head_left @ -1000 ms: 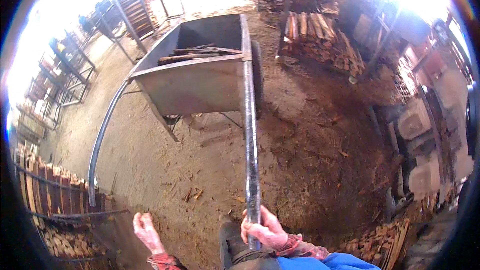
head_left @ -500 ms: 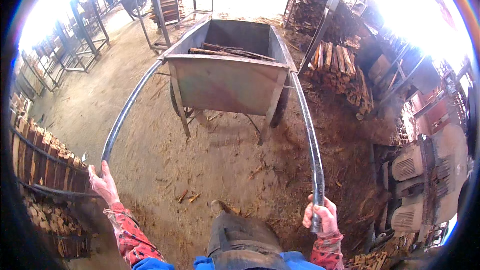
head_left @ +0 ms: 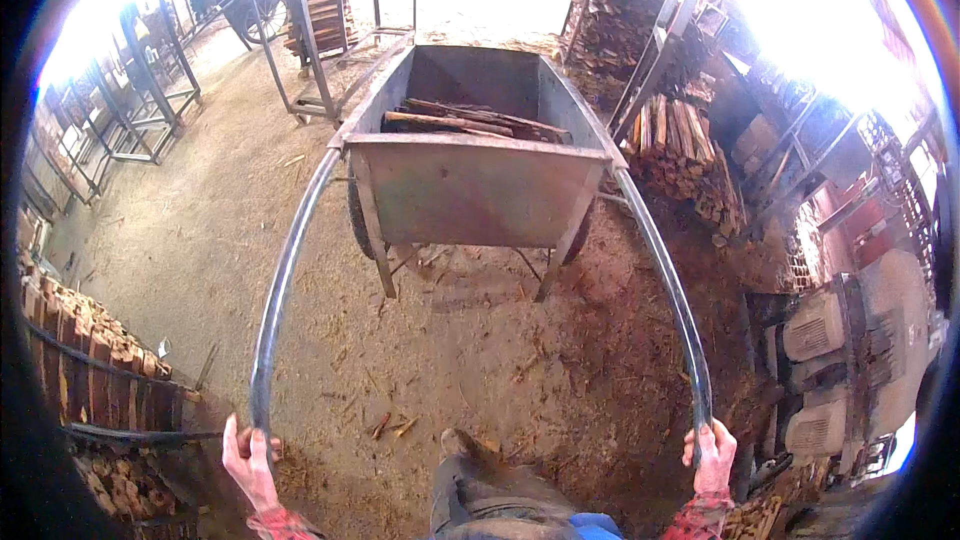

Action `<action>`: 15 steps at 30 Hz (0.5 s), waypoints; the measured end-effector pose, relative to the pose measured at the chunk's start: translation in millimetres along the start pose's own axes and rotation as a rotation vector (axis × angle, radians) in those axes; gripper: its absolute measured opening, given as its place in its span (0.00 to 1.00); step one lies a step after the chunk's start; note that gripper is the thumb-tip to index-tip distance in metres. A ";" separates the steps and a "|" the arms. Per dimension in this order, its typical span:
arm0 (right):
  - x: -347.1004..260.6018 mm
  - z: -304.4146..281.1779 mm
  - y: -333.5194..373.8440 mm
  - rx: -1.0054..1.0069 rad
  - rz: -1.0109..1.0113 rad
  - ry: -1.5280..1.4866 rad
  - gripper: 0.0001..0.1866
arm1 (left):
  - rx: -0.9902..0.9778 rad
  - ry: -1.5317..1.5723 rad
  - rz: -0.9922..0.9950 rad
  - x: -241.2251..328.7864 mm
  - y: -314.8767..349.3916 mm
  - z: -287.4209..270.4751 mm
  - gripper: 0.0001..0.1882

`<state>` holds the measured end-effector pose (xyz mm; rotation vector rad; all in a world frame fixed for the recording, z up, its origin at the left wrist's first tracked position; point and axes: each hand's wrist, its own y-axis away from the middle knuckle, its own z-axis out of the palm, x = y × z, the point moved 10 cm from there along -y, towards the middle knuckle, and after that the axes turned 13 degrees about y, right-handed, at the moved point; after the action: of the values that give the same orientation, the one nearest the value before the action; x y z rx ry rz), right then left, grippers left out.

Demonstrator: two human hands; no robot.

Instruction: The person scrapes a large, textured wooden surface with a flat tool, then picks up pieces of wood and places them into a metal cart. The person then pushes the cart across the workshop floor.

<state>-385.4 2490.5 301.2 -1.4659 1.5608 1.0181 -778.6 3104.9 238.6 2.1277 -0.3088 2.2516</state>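
Observation:
A metal handcart (head_left: 478,190) with a deep box body stands in front of me on two wheels and angled legs. Several lengths of split wood (head_left: 470,123) lie in its box. Its two long curved handles reach back toward me. My left hand (head_left: 250,465) is closed round the end of the left handle (head_left: 285,290), thumb side up. On the other side, my right hand (head_left: 712,452) has its fingers wrapped round the end of the right handle (head_left: 668,280). Both handles slope down from the box to my hands.
Stacked wood (head_left: 95,350) in a metal rack stands at the near left. Metal frames (head_left: 140,110) line the far left. A wood pile (head_left: 680,155) lies right of the cart, and a dusty ribbed machine (head_left: 830,360) is at the near right. Splinters litter the dirt floor.
The cart's handles sit lower and further right in view, and my left hand has come down and to the right. My right hand has shifted right. Both still grip the handles.

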 end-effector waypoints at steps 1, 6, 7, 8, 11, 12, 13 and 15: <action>12.4 -5.4 -2.6 0.045 0.014 0.064 0.11 | 0.066 0.048 -0.040 -11.4 5.0 -6.7 0.25; 58.0 -17.0 -6.6 0.171 0.127 0.048 0.12 | 0.267 0.096 -0.070 -30.7 20.8 -25.7 0.19; 58.6 -18.3 -5.9 0.184 0.147 0.042 0.12 | 0.294 0.063 -0.054 -26.1 25.4 -33.4 0.19; 50.6 -17.0 -8.2 0.180 0.120 0.051 0.12 | 0.289 0.052 -0.070 -27.6 21.7 -33.4 0.17; 48.0 -22.8 -19.2 0.197 0.118 0.066 0.12 | 0.301 0.085 -0.081 -17.7 18.2 -22.7 0.17; 48.7 -25.0 -24.2 0.185 0.113 0.089 0.12 | 0.299 0.056 -0.068 -11.4 18.6 -17.5 0.18; 44.5 -26.8 -27.2 0.189 0.105 0.115 0.13 | 0.306 0.054 -0.075 -8.7 16.7 -12.5 0.18; 29.3 -25.1 -36.5 0.196 0.073 0.165 0.14 | 0.323 0.045 -0.085 0.2 11.9 -1.9 0.19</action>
<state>-350.8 2454.7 282.4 -1.3937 1.7891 0.7756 -782.3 3093.6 237.3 2.1741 0.1558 2.4349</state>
